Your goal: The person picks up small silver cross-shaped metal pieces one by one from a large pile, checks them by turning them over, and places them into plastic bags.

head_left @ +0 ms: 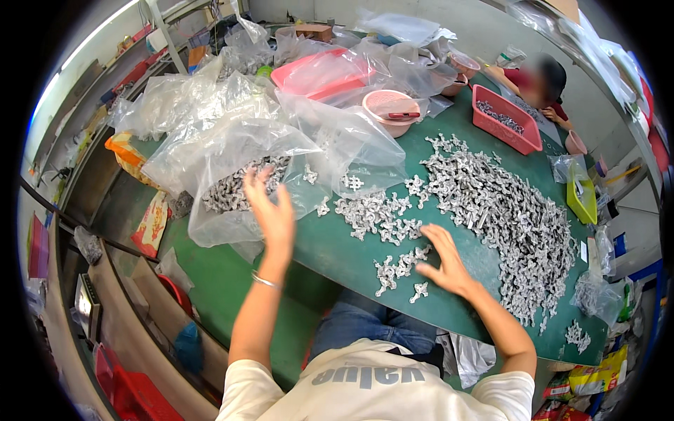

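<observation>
My left hand is raised at the mouth of a see-through plastic bag, fingers apart and slightly smeared by motion. Grey metal parts lie inside that bag, just beyond the fingers. Above the green table, my right hand is spread with nothing visible in it. Beside its fingertips sits a small cluster of the cross-shaped metal parts, and one single part lies nearer to me. A second small pile is between the hands; a much larger heap covers the table's right side.
A pink basket of parts stands at the far right, near a co-worker. Behind the bag are more plastic bags, a pink tray and a round pink basket with a red phone-like object on it. A yellow-green bin is at the right edge.
</observation>
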Available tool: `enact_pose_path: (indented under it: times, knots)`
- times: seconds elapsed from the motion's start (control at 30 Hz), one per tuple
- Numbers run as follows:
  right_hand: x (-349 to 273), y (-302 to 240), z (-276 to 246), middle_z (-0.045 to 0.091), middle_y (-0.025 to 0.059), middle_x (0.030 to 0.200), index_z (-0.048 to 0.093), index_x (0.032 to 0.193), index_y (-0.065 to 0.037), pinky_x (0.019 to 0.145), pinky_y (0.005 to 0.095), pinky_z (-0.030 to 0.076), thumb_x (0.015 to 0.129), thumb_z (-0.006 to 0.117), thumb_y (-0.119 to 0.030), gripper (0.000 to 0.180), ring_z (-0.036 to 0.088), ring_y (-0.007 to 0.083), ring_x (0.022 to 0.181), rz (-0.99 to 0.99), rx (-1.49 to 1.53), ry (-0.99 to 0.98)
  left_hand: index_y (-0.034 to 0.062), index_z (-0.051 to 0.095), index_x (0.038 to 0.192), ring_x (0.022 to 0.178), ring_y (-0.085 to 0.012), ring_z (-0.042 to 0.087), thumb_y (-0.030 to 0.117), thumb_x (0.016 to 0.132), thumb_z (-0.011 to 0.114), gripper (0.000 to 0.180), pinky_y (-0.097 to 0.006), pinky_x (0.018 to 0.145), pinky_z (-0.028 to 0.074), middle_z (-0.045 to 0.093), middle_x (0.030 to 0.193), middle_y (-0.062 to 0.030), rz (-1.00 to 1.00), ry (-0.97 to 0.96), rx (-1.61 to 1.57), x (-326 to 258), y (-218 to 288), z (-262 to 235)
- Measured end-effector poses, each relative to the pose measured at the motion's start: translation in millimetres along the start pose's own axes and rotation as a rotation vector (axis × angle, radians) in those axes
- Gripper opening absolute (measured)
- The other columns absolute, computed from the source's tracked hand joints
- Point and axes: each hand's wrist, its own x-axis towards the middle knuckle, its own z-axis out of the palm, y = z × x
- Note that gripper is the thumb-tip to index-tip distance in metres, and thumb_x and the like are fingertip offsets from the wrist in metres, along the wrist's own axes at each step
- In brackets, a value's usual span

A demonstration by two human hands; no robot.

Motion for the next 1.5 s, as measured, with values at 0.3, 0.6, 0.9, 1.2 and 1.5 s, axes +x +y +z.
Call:
enact_pose_path:
  times: [0.3, 0.6, 0.9, 1.2, 1.5]
  knots:
    - [85.0, 36.9, 43.7, 0.032, 0.018, 0.135, 0.039, 0.127, -0.003, 0.105, 0.0395, 0.02, 0.088, 0.045, -0.029, 0.047, 0.025, 0.032, 0.128, 0.009, -0.043, -0.048, -0.0032, 0.054, 0.104, 0.104, -0.0337, 0.05, 0.002, 0.079, 0.056, 0.026, -0.036, 0.09, 0.039, 0.053, 0.109, -0.0202, 0.107, -0.423, -0.216, -75.7, 22.8, 63.1]
    - [52.9, 9.7, 23.6, 0.045, 0.0175, 0.123, 0.046, 0.118, 0.0, 0.099, 0.0387, 0.03, 0.085, 0.049, -0.028, 0.043, 0.038, 0.0315, 0.118, -0.045, 0.182, -0.135, -0.0036, 0.053, 0.106, 0.114, -0.0375, 0.04, 0.015, 0.082, 0.056, 0.03, -0.041, 0.094, 0.036, 0.044, 0.119, -0.0222, 0.216, -0.793, -0.04, -87.2, 26.3, 34.1]
    - [125.4, 30.9, 61.7, 0.045, 0.0183, 0.12, 0.046, 0.117, -0.001, 0.097, 0.0368, 0.031, 0.082, 0.056, -0.026, 0.045, 0.04, 0.0321, 0.114, -0.097, 0.067, 0.076, -0.0038, 0.048, 0.112, 0.12, -0.04, 0.032, 0.012, 0.083, 0.054, 0.034, -0.041, 0.1, 0.029, 0.037, 0.127, -0.0253, 0.1, -0.523, 0.196, -81.6, 4.4, 48.1]
    - [105.3, 23.4, 48.2, 0.055, 0.0173, 0.108, 0.056, 0.103, 0.0, 0.091, 0.0379, 0.038, 0.076, 0.063, -0.026, 0.039, 0.048, 0.0317, 0.106, -0.164, 0.23, -0.148, -0.002, 0.049, 0.112, 0.119, -0.037, 0.036, 0.007, 0.085, 0.05, 0.029, -0.039, 0.099, 0.03, 0.043, 0.123, -0.0211, -0.021, -0.62, -0.171, -77.5, 5.7, 27.3]
    - [102.0, 20.0, 39.8, 0.051, 0.0181, 0.119, 0.052, 0.114, -0.001, 0.1, 0.0389, 0.031, 0.081, 0.057, -0.021, 0.04, 0.039, 0.0302, 0.121, -0.179, 0.297, -0.303, 0.0004, 0.047, 0.117, 0.121, -0.0379, 0.033, 0.018, 0.085, 0.054, 0.037, -0.041, 0.099, 0.03, 0.041, 0.125, -0.0201, 0.134, -0.863, -0.225, -81.4, 17.6, 33.4]
